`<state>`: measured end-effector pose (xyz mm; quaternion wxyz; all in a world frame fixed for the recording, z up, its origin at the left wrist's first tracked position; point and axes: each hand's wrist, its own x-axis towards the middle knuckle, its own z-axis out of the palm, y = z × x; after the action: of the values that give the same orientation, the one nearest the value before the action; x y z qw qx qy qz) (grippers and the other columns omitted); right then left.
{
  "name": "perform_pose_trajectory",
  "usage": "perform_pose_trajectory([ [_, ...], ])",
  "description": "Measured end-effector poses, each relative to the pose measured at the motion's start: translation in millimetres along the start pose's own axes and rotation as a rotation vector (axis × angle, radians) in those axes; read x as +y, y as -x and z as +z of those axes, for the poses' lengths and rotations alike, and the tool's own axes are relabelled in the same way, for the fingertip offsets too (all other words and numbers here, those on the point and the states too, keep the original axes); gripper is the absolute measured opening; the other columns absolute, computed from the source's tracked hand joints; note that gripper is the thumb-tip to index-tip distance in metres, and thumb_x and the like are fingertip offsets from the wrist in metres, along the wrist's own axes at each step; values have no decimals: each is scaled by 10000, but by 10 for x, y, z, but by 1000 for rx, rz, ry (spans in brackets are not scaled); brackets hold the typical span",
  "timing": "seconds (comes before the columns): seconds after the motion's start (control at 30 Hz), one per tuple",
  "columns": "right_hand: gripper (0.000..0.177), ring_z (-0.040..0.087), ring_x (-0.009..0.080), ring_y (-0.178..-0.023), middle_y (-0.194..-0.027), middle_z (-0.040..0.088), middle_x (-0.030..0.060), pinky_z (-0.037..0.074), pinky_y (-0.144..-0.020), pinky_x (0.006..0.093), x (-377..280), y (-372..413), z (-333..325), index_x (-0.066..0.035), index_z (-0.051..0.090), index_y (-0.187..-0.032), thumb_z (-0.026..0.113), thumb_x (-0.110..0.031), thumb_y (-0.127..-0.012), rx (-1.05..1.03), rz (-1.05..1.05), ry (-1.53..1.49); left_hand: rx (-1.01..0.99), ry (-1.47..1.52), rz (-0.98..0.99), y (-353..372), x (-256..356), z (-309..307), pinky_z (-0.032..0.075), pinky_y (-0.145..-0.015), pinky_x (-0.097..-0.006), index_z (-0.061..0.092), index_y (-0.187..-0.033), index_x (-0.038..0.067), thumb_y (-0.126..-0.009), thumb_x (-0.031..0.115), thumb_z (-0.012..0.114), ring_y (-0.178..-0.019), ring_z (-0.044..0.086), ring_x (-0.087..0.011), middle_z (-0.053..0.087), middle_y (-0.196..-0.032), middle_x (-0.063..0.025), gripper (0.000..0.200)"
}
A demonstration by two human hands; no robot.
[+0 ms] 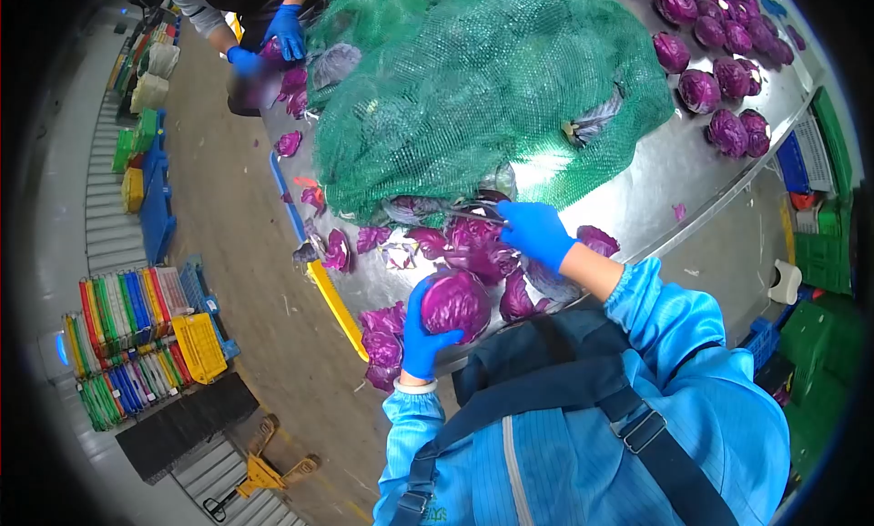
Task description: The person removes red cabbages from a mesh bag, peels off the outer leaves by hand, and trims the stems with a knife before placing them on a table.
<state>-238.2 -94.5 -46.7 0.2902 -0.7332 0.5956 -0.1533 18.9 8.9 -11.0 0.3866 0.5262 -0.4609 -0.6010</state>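
Note:
My left hand (421, 337), in a blue glove, is wrapped round the side of a round red cabbage (458, 306) near the table's front edge. In my gloved right hand (537, 235) is a knife (477, 217), its dark narrow blade pointing left above loose cabbage leaves (473, 244); the handle is hidden by my fingers. The blade is apart from the held cabbage. More loose leaves (516, 297) lie between my hands. A green mesh net (482, 98) spreads just beyond them, with several leaves on and under it.
Several red cabbages (699, 91) sit at the far right of the metal table (728, 185). Across at the upper left, a co-worker's gloved hands (287, 33) are near a cabbage. A yellow strip (337, 309) edges the table. Stacked coloured crates (127, 317) and a yellow pallet jack (262, 471) stand left.

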Motion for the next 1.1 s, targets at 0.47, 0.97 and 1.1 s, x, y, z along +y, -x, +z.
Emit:
perform_pose_trajectory([
  [0.47,317,644,366,-836,-913,649,175,513,-680,445,-181,-131,91,-90,604,-1040,686,-296,-813,47,23,-210,67,443,26,-17,166,127,367,-1102,-448,304,-1479,89,-634,159,793,-1313,426,-297,420,-1436,-123,979],
  [0.97,584,613,410,-983,-1173,545,223,492,-836,472,-933,198,-31,-54,480,-1277,651,-180,-733,-52,-28,-481,543,344,89,-180,149,433,413,-1031,-411,306,-1449,139,-769,61,678,-1246,454,-282,412,-1392,-104,779],
  [1.1,347,619,383,-915,-976,620,191,492,-752,455,-701,60,-17,-72,558,-1095,583,-66,-748,50,-55,-618,504,681,-7,-196,-24,371,431,-1035,-456,374,-1418,131,-837,202,657,-1251,475,-308,449,-1393,-116,651],
])
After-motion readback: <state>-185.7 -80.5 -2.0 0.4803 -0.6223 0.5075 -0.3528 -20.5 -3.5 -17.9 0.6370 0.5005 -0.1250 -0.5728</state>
